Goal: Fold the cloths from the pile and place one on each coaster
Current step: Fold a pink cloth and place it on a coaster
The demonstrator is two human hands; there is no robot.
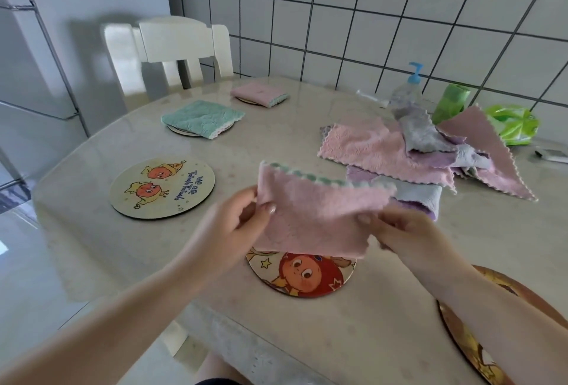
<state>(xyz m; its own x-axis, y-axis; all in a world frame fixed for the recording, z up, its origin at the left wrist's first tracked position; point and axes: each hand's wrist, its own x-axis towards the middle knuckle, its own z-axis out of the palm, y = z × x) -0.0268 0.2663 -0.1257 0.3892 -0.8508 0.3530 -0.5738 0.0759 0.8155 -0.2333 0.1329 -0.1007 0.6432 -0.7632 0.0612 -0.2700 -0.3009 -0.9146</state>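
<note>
Head view of a cloth-folding task at mid-course. Both hands held a pink cloth (310, 215) in the air above the table (276, 145), folded over so that its green-edged upper border showed. The left hand (236, 221) pinched the cloth's left edge between thumb and curled fingers; the right hand (396, 228) gripped its lower right corner in the same manner. The cloth hung directly over the near coaster (302, 275), a round mat with a red cartoon face, partly hiding it but apparently not yet resting on it.

Progress, as judged from the layout: 2 coasters at the far side already carried folded cloths, a teal cloth (201, 119) and a pink folded cloth (258, 94). The printed coaster (163, 186) at left lay bare, as did the brown coaster (479, 338) at the lower right, half covered by the right forearm. 3 of the 5 visible coasters therefore remained to be served. The pile (430, 151) of pink, grey and lilac cloths lay unfolded at right, near a pump bottle (410, 86) and green packets (510, 123)
</note>
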